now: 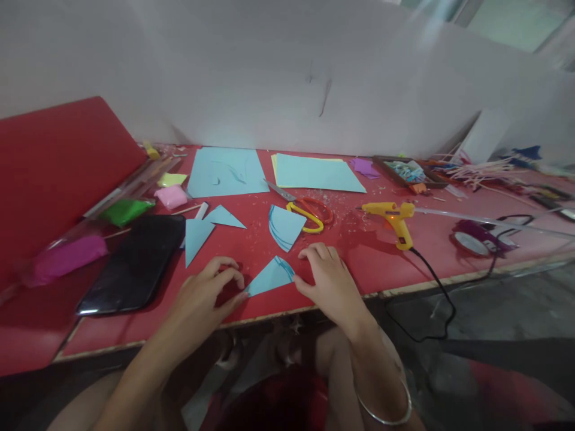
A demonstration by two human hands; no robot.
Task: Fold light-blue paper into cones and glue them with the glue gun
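Observation:
A fan-shaped piece of light blue paper [270,278] with dark blue curved lines lies near the table's front edge. My left hand [213,288] touches its left corner with the thumb, the fingers curled loosely and apart. At its right corner rests the thumb of my right hand [327,276], whose fingers are bent and spread from the thumb. Just beyond lies a second marked blue paper piece [286,228], beside scissors [308,216] with yellow and red handles. Two plain blue paper pieces [197,236] [226,216] lie to the left.
A black phone [135,263] lies left, near green, pink and magenta packets. Blue sheets [314,172] lie at the back by the wall. A yellow glue gun [390,218] stands right, its black cord [442,293] hanging over the table edge. Tape [476,239] and a tray [438,178] sit farther right.

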